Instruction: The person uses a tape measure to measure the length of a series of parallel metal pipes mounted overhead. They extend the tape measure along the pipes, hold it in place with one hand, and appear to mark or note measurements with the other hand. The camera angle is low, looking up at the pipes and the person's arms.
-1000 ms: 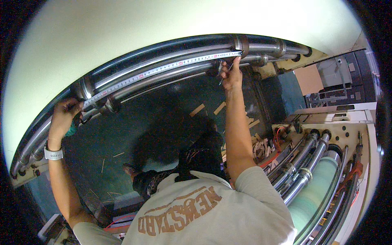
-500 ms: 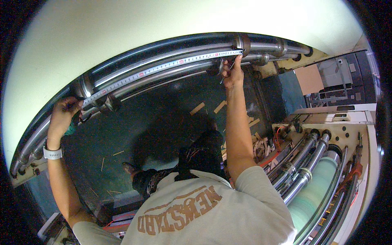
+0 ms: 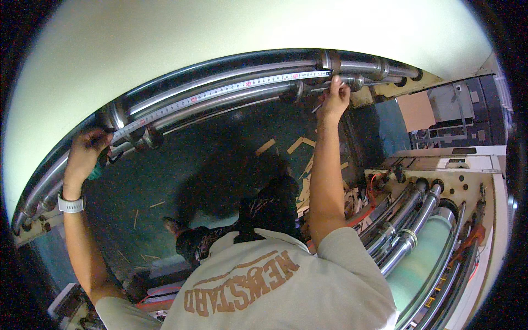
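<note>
A white tape measure blade (image 3: 220,91) is drawn out along shiny metal rollers (image 3: 220,71), slanting up from left to right. My left hand (image 3: 88,154) is closed at the blade's left end, around the tape measure's green case (image 3: 97,169), which is mostly hidden beneath my palm. At the blade's other end, beside a brownish collar (image 3: 330,59) on the roller, is my right hand (image 3: 335,103). Its thumb points up at the end hook, and its fingers are curled around a thin metal tool (image 3: 317,108) that shows only in part.
Metal collars (image 3: 147,136) sit on the rollers near my left hand. Scraps of wood or card (image 3: 265,147) lie on the dark floor. To my right stands a machine frame with a pale green roller (image 3: 421,253) and chrome shafts. A cream panel (image 3: 264,25) rises beyond the rollers.
My right hand has shifted right and slightly down, turning a little. The blade's right end has moved slightly right. My left hand stays nearly in place.
</note>
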Tool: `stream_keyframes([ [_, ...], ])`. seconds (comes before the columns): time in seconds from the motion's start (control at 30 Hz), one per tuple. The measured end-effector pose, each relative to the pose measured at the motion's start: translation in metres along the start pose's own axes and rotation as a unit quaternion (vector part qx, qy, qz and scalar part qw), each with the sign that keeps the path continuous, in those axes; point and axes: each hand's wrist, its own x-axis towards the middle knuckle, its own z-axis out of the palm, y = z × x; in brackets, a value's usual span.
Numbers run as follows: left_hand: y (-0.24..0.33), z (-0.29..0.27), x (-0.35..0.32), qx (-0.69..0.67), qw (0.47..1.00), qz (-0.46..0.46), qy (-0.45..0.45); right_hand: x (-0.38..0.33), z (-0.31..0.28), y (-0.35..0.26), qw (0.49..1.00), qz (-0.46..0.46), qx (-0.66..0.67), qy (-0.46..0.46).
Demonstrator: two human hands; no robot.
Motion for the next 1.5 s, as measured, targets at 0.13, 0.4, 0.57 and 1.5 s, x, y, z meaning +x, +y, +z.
stream_keyframes([
  [0.13, -0.003, -0.001, 0.002, 0.005, 1.0, 0.018, -0.001, 0.021, 0.005, 0.0, 0.995, -0.087, -0.012, -0.053],
  [0.4, -0.002, -0.004, -0.006, 0.04, 0.999, 0.013, 0.02, 0.036, 0.002, 0.021, 0.989, -0.134, -0.028, -0.052],
  [0.57, -0.012, -0.003, 0.002, 0.087, 0.995, 0.058, 0.006, 0.034, -0.009, 0.014, 0.986, -0.117, -0.104, -0.061],
  [1.5, -0.019, -0.003, 0.015, 0.098, 0.992, 0.066, -0.035, 0.036, -0.008, 0.001, 0.992, -0.012, -0.052, -0.112],
])
